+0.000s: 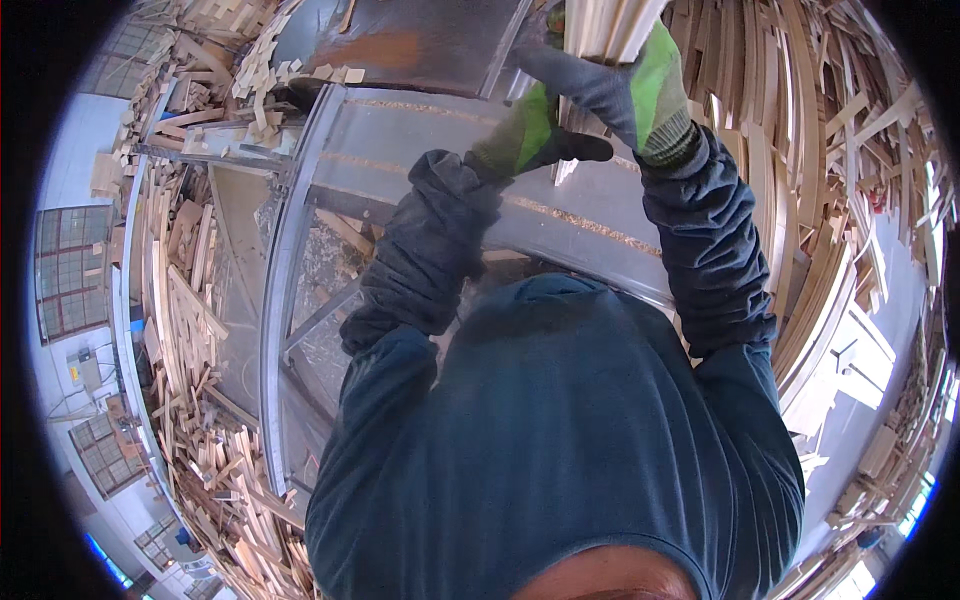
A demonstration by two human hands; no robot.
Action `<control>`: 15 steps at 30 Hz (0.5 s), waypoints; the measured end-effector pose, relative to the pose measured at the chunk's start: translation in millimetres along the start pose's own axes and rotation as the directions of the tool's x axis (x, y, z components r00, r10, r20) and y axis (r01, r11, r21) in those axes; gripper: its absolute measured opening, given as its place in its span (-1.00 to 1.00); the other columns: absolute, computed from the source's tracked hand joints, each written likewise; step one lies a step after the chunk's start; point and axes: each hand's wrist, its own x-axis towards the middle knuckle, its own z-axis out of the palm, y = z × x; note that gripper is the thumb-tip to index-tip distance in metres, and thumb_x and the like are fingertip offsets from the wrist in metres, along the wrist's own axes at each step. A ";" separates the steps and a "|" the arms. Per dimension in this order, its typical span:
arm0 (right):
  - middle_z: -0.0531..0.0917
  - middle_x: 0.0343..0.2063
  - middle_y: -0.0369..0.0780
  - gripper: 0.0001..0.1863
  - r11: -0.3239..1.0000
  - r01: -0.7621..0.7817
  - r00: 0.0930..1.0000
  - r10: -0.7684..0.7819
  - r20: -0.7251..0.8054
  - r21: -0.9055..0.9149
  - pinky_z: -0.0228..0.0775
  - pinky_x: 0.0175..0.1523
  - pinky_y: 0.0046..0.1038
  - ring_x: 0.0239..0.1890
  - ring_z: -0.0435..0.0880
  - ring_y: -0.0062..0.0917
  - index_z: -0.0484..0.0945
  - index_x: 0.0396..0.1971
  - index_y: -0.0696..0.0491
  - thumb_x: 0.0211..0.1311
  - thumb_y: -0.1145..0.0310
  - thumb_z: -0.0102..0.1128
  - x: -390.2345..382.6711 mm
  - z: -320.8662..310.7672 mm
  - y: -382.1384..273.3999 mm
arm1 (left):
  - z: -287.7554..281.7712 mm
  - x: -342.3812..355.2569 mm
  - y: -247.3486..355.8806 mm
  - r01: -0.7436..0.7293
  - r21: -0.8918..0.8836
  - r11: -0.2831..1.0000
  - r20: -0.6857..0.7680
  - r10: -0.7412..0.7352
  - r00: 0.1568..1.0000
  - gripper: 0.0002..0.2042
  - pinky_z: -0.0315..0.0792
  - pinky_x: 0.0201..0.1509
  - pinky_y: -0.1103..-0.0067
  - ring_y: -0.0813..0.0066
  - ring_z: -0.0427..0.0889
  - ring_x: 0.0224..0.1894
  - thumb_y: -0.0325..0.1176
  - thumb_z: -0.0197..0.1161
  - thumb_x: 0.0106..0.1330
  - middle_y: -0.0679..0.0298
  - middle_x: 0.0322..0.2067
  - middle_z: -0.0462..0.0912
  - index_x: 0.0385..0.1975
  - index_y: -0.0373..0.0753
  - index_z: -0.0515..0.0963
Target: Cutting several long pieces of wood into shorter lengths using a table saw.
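A bundle of pale wooden strips (612, 28) stands steeply tilted over the grey metal table (420, 125), its upper part cut off by the top edge of the view. My right hand (640, 95), in a green and grey work glove, grips the bundle from the right, with a finger or thumb laid across it. Lower down, my left hand (535, 135), gloved alike, holds it from the left; its dark thumb reaches across the strips to the right. The other left fingers are mostly hidden behind the wood. Lower ends of the strips show just under that thumb.
Lines of sawdust (580, 222) run along grooves in the table. Long wooden strips (790, 130) are stacked close on the right. Offcuts (190, 300) lie heaped on the left, beyond a metal frame rail (275, 300). A dark, rust-stained metal surface (400, 45) lies at the far side.
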 end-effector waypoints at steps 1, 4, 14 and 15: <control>0.77 -0.01 -0.18 -0.12 1.000 -0.014 1.000 0.014 -0.024 -0.015 0.70 0.09 -0.23 -0.01 0.77 -0.42 0.60 0.38 0.15 0.14 0.10 0.84 5.5 4.7 -8.2 | -1.3 -2.7 -5.0 0.078 -0.099 0.992 -0.002 -0.079 0.997 0.01 0.70 0.47 0.28 0.15 0.73 0.41 -0.26 0.86 0.25 0.08 0.42 0.69 0.65 -0.26 0.35; 0.76 0.05 -0.18 -0.05 0.997 0.013 0.997 -0.019 -0.073 -0.076 0.70 0.16 -0.22 0.05 0.76 -0.41 0.54 0.46 0.15 0.16 0.09 0.86 14.7 7.3 3.6 | 2.9 -15.0 -33.0 0.121 -0.265 0.957 -0.044 -0.137 0.990 0.06 0.76 0.42 0.25 0.13 0.65 0.50 -0.28 0.84 0.28 0.05 0.52 0.57 0.71 -0.26 0.25; 0.78 0.02 -0.23 -0.13 0.958 -0.093 0.990 0.119 -0.079 0.271 0.83 0.23 -0.22 0.05 0.83 -0.44 0.54 0.40 0.18 0.29 0.06 0.85 28.1 4.0 29.6 | 2.8 9.9 -167.9 0.144 0.144 0.979 0.106 -0.160 0.981 0.16 0.45 0.68 0.28 0.21 0.53 0.59 -0.24 0.93 0.15 0.12 0.55 0.58 0.72 -0.26 0.28; 0.77 0.09 -0.18 -0.24 1.000 0.014 1.000 -0.014 -0.009 -0.020 0.83 0.27 -0.21 0.09 0.83 -0.42 0.51 0.49 0.18 0.52 0.10 0.67 19.4 -12.1 37.9 | 4.2 18.6 -161.5 0.201 0.217 0.955 0.114 -0.230 0.967 0.06 0.53 0.61 0.29 0.25 0.60 0.49 -0.27 0.92 0.17 0.17 0.46 0.65 0.65 -0.28 0.36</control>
